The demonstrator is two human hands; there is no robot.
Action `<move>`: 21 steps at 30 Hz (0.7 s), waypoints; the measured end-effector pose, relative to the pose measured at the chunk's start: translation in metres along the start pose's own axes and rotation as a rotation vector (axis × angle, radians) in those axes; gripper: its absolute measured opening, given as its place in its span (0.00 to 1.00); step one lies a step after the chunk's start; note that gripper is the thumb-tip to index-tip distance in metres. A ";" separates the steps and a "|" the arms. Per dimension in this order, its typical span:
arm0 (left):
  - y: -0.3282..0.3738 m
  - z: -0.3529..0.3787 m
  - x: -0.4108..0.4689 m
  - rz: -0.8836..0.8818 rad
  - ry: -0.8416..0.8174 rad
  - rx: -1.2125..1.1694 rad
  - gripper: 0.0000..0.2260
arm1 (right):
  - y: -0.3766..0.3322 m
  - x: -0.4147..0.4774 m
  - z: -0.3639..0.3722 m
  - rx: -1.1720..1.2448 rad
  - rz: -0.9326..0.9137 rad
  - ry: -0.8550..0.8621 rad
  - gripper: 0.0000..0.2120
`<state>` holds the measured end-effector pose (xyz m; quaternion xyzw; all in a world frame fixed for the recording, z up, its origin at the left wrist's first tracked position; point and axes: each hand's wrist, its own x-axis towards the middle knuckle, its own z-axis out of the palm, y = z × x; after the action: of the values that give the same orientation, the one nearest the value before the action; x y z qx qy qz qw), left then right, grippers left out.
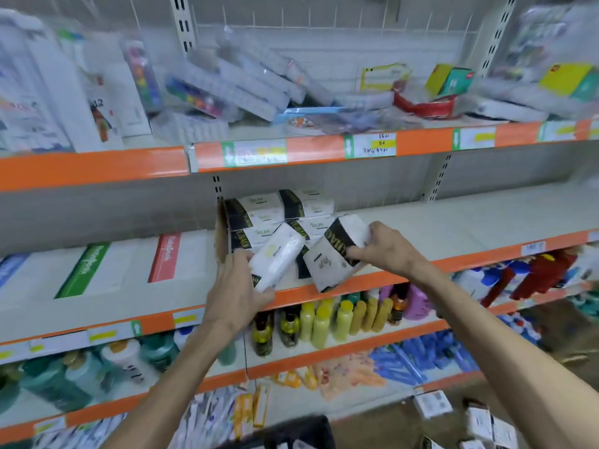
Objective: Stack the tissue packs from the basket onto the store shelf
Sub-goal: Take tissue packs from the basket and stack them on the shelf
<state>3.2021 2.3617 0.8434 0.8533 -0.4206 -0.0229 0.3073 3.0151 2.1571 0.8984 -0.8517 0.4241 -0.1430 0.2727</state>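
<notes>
My left hand (235, 286) grips a white tissue pack (278, 257) tilted over the front of the middle shelf (453, 228). My right hand (385, 247) grips a second white pack with a black band (337, 251), also tilted, just right of the first. Behind both, several matching black-and-white tissue packs (278, 215) are stacked against a cardboard divider (222, 234). The dark basket (291, 432) shows only as a rim at the bottom edge.
Flat white boxes with green and red stripes (107, 267) lie left of the divider. To the right of the stack the shelf surface is bare. Above is a cluttered shelf of stationery (227, 89); below stand yellow bottles (327, 319). Small boxes (479, 419) lie on the floor.
</notes>
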 end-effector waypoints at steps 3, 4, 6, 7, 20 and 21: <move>0.021 -0.001 0.033 0.030 0.108 0.078 0.30 | 0.009 0.026 -0.008 0.335 0.037 -0.009 0.15; 0.025 0.003 0.045 0.032 0.132 0.113 0.29 | 0.015 0.034 -0.006 0.453 0.072 -0.022 0.16; 0.028 0.013 0.067 0.036 0.157 0.224 0.28 | 0.029 0.049 0.002 0.629 0.174 -0.054 0.16; 0.027 0.019 0.077 0.041 0.155 0.294 0.28 | 0.039 0.056 0.008 0.682 0.221 -0.077 0.16; 0.018 0.087 0.095 -0.123 0.079 0.390 0.23 | 0.114 0.149 0.042 0.756 0.223 -0.114 0.14; 0.016 0.083 0.098 -0.164 0.078 0.335 0.26 | 0.112 0.150 0.039 0.750 0.194 -0.128 0.14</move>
<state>3.2299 2.2409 0.8063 0.9242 -0.3352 0.0555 0.1744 3.0516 1.9950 0.8027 -0.6560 0.4030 -0.2080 0.6033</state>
